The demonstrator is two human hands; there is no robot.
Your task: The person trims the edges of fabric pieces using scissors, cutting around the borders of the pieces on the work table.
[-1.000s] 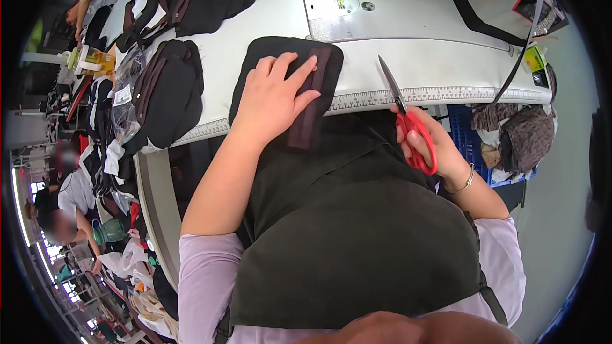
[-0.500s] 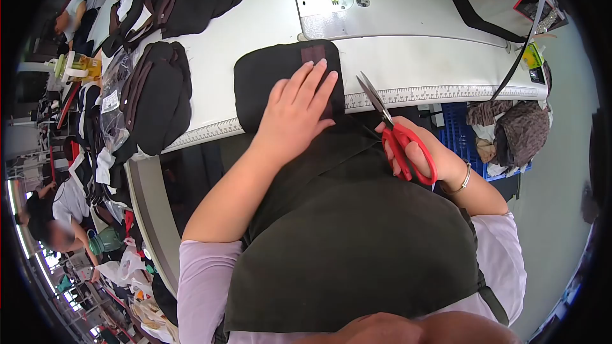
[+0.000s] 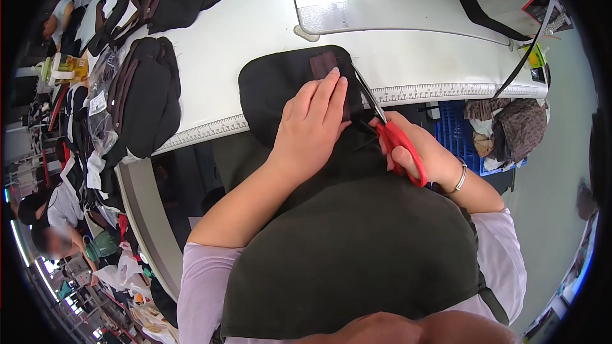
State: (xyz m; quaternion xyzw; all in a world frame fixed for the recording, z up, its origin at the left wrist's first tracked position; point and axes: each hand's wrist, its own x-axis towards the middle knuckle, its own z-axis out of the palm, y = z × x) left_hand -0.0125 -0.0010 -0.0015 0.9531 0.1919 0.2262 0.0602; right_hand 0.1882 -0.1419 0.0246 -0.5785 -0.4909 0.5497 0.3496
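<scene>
A black fabric piece (image 3: 271, 83) with rounded corners lies over the table's front edge, partly hanging toward my apron. Near its right side runs a dark brown strip (image 3: 323, 64). My left hand (image 3: 309, 121) rests flat on the piece, fingers stretched out over the strip and partly hiding it. In my right hand (image 3: 428, 150) is a pair of red-handled scissors (image 3: 408, 146), with my fingers through the loops. The blades point away from me and lie along the fabric's right edge; whether they touch it I cannot tell.
A sewing machine (image 3: 331, 6) stands at the back of the white table (image 3: 217, 70). Black fabric pieces (image 3: 150, 95) are stacked on the left. A blue crate (image 3: 456, 130) with cloth scraps sits below right. Other people (image 3: 60, 216) are at far left.
The scissors have moved left, from beside the fabric to its right edge, and their blades look closer together. My left hand and the fabric have shifted slightly right.
</scene>
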